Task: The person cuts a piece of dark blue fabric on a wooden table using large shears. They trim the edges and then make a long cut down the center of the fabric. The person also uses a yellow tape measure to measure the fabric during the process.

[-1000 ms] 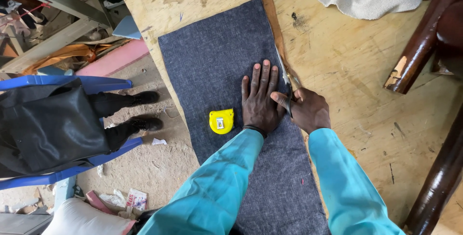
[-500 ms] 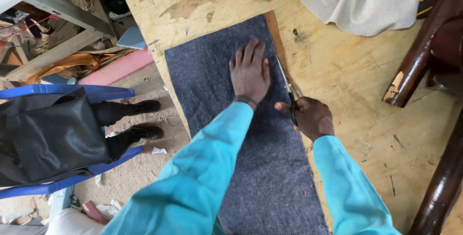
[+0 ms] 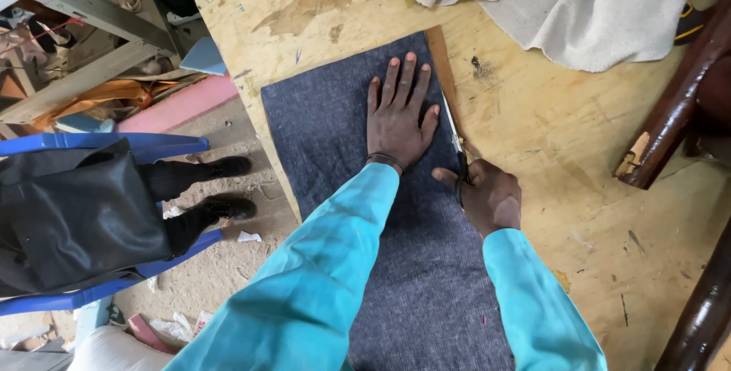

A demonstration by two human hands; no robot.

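A long dark grey felt sheet (image 3: 320,127) lies on a plywood table (image 3: 548,127). My left hand (image 3: 398,112) presses flat on the felt near its far right edge, fingers spread. My right hand (image 3: 487,196) grips a pair of scissors (image 3: 455,142) whose blades run along the felt's right edge, beside a thin brown strip (image 3: 440,55) under that edge. Both arms wear turquoise sleeves.
A beige cloth (image 3: 563,5) is heaped at the table's far right. Dark wooden furniture legs (image 3: 670,119) stand at the right. Left of the table, a person sits on a blue plastic chair (image 3: 99,146) with black shoes (image 3: 228,165) on a littered floor.
My left hand has slid farther up the felt. The yellow tape measure seen a second ago near my left wrist is no longer visible. The scissors have moved forward along the right edge.
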